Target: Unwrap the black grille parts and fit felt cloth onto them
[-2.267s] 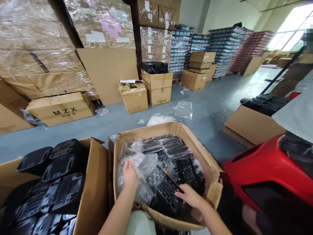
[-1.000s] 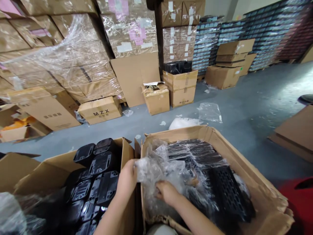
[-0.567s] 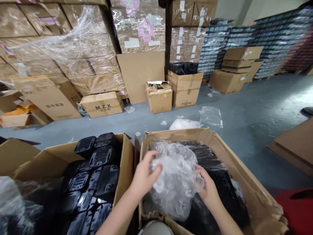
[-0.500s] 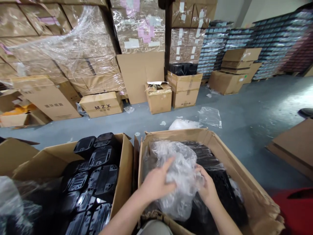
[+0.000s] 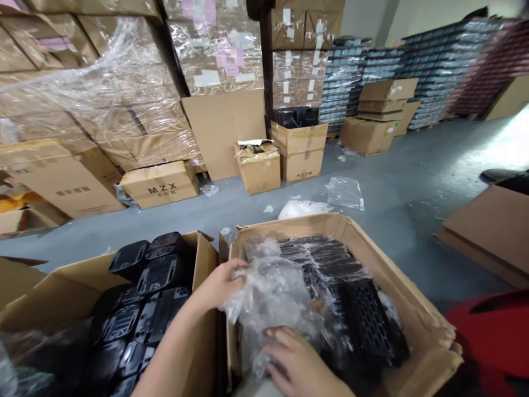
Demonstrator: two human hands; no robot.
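Note:
A crumpled clear plastic bag (image 5: 275, 292) spreads over the left side of the open cardboard box (image 5: 417, 298) in front of me. At the box's left wall, my left hand (image 5: 225, 284) pinches the bag's upper left edge. Lower down, my right hand (image 5: 295, 358) has its fingers curled into the bag's near part. Beside the bag lie black plastic parts (image 5: 363, 314) with a honeycomb of holes, some of them wrapped in clear film (image 5: 322, 253).
On the left a second carton (image 5: 206, 264) holds several black plastic housings (image 5: 161, 275). Wrapped pallets of cartons (image 5: 136, 110) line the back. A red object (image 5: 491, 331) and a cardboard box (image 5: 491, 226) stand at right. Plastic scraps (image 5: 345, 193) lie on the floor.
Both hands have shifted left and pulled the plastic bag toward the box's left wall. More of the wrapped black parts now shows. The view has turned slightly to the right.

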